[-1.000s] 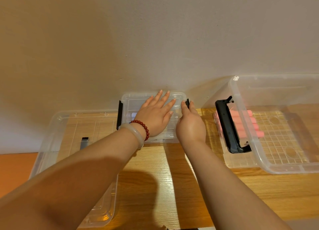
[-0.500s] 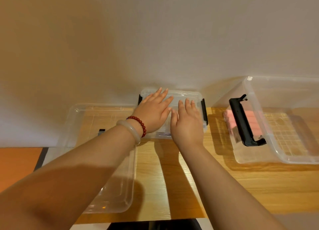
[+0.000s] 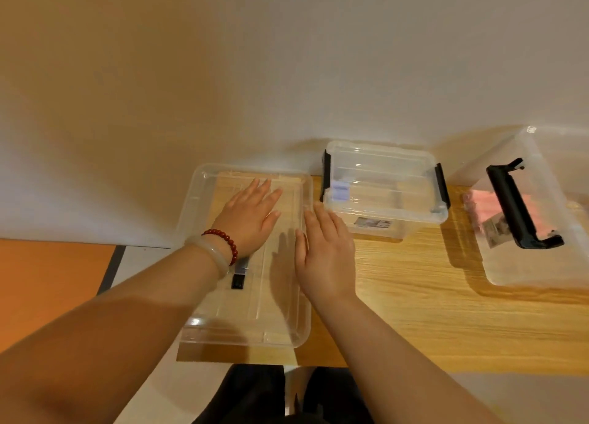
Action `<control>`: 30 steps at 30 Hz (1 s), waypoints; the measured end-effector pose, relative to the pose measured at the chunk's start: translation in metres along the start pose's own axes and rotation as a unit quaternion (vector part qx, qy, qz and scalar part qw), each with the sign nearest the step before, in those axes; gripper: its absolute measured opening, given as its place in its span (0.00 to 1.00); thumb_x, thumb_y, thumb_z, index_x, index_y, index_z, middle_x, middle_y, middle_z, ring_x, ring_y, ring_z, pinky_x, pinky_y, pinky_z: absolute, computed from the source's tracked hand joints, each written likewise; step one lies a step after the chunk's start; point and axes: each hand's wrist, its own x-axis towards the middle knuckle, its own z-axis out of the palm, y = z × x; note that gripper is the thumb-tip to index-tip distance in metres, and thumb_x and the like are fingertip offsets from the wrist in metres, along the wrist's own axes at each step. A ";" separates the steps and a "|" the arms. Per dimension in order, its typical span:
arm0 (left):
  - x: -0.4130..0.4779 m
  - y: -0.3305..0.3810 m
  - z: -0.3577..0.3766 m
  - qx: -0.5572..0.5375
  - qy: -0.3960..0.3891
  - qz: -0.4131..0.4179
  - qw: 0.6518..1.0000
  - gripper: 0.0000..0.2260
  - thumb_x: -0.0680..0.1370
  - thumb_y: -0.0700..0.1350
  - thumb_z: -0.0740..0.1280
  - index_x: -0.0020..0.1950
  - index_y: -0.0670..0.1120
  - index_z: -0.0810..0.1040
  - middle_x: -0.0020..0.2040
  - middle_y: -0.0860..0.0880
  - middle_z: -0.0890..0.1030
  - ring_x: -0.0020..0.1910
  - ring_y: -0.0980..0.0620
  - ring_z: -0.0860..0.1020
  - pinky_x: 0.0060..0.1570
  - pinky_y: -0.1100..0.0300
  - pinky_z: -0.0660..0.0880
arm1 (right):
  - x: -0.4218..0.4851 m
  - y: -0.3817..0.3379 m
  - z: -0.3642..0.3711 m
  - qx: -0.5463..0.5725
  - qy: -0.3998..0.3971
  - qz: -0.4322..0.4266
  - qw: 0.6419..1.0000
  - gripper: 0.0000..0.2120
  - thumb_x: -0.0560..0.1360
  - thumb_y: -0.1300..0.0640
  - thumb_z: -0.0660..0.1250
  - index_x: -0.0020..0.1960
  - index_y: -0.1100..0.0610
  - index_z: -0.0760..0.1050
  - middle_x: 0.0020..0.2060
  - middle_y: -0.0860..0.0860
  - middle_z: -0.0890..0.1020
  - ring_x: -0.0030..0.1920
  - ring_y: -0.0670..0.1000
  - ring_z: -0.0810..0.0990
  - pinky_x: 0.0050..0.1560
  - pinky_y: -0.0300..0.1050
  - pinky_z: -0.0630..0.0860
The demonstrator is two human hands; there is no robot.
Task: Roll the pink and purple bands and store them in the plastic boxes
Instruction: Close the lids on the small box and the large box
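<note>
Counter (image 3: pixel 414 312) of pale wood set against wall (image 3: pixel 287 57). Large clear lid (image 3: pixel 242 337) laid flat at left end. Big clear box (image 3: pixel 522 270) with black handle (image 3: pixel 510 207) placed at right, pink bands (image 3: pixel 484 203) seen inside through its side. Small clear box (image 3: pixel 382 181) closed, set between them near wall, purple band (image 3: pixel 340 190) seen inside at left. Left hand (image 3: pixel 251 216) laid flat on lid, fingers straight and spread. Right hand (image 3: pixel 328 251) held flat over lid's right rim, fingers straight, nothing gripped.
</note>
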 end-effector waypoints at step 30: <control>-0.035 -0.050 0.038 0.056 -0.048 0.020 0.997 0.26 0.83 0.57 0.48 0.79 0.55 0.43 0.79 0.49 0.36 0.77 0.48 0.37 0.74 0.52 0.40 | -0.021 -0.001 0.022 0.093 -0.202 0.156 0.962 0.26 0.80 0.69 0.55 0.76 0.56 0.63 0.78 0.49 0.59 0.76 0.49 0.59 0.70 0.32 0.51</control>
